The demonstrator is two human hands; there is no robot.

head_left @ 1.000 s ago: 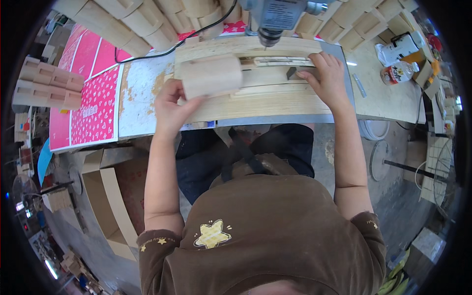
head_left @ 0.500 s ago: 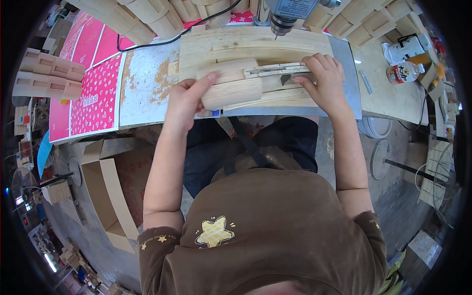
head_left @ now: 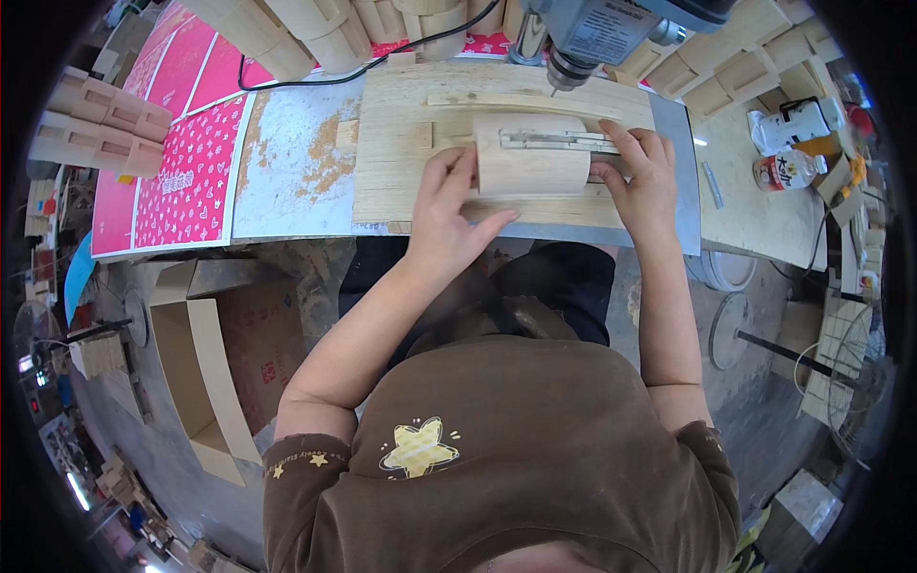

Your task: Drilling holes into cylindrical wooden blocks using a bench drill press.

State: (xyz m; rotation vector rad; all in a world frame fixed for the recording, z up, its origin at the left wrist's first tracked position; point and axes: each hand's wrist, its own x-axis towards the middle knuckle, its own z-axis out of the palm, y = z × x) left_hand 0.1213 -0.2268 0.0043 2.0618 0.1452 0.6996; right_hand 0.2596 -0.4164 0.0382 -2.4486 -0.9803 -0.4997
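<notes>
A: Entry. The curved wooden piece [head_left: 531, 158] lies on the wooden board [head_left: 401, 162] under the drill press [head_left: 611, 33], with a flat metal strip [head_left: 559, 140] across its top. The left hand [head_left: 449, 215] presses on the piece's left and lower edge, fingers spread and flat, not curled around anything. The right hand [head_left: 642, 177] rests at the piece's right end, fingertips on the end of the strip.

B: Is the bit touching the wood?

A: No. The drill bit [head_left: 552, 92] hangs just above and behind the piece's far edge, near the strip but apart from it. No hole can be made out in the piece; the metal strip hides part of its top, so that is uncertain.

B: So how far along?

A: Judged as positioning: the piece is laid on the board and held by both hands, but it does not look lined up under the bit. Drilling seems not yet done on this piece.

B: Anything else noted?

A: Sawdust [head_left: 320, 158] on the pale sheet left of the board suggests cutting or drilling at this bench. More wooden pieces [head_left: 306, 29] are stacked behind, some [head_left: 100, 119] at far left. A bottle [head_left: 788, 170] stands on the table to the right.
</notes>
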